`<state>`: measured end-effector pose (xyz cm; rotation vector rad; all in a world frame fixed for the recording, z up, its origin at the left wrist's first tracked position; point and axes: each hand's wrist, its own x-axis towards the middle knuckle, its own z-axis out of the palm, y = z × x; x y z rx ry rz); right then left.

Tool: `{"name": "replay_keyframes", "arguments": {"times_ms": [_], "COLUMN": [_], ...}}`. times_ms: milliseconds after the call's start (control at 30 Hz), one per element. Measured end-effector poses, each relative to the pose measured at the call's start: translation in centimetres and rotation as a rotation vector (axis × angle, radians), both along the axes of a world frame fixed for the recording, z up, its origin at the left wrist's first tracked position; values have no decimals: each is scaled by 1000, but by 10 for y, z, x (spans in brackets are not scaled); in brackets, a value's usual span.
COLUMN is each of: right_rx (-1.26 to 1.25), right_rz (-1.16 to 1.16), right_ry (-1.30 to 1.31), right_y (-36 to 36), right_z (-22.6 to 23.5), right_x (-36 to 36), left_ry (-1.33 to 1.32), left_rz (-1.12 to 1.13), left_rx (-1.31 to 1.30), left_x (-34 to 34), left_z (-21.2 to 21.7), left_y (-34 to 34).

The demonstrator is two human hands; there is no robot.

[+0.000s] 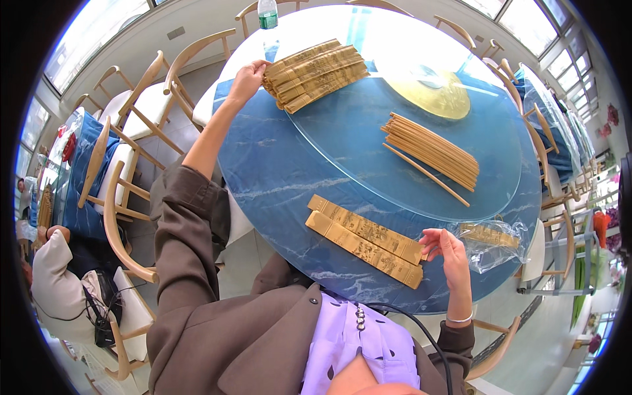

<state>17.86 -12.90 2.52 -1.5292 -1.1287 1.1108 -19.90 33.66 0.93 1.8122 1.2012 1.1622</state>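
Note:
At the far left of the table, my left hand (246, 83) is closed on the left end of a thick stack of gold paper chopstick sleeves (316, 74). Its fingertips are partly hidden by the stack. Close to me lie two gold chopstick sleeves (365, 238) side by side, slanting down to the right, with dark printed pictures. My right hand (449, 255) has its thumb and fingers curled at the right end of the farther one, pinching its tip. A bundle of wooden chopsticks (431, 153) rests on the glass turntable, one chopstick (426, 175) apart from it.
A clear plastic bag (495, 247) with a gold sleeve inside lies right of my right hand. The glass turntable (342, 141) covers much of the blue tablecloth (253, 191). A water bottle (268, 14) stands at the back. Wooden chairs (191, 62) surround the table; a person's sleeve (52, 276) shows left.

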Motion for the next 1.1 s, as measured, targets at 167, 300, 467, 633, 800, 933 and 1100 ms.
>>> {"name": "replay_keyframes", "arguments": {"times_ms": [167,300,467,633,800,933,1100], "right_rx": [8,2,-14,-18,-21,55,303], "right_rz": [39,60,55,55,37,-94,-151], "right_ry": [-24,-31,-57,-127,-280,-427,-846], "right_y": [16,26,34,42,52,63,71], "right_z": [8,10,9,11,16,17,5], "right_x": [-3,-5,-6,-5,6,11,20], "left_ry": [149,179,138,291,185,-14,-194], "left_rz": [38,-6,-45,14,123,297,492], "left_rx": [102,103,118,231,202,158,195], "left_x": [-16,-27,-28,-26,-25,-30,-4], "left_z": [-5,-10,-13,-11,-8,-28,-39], "left_y": [13,22,25,22,16,14,-20]}}
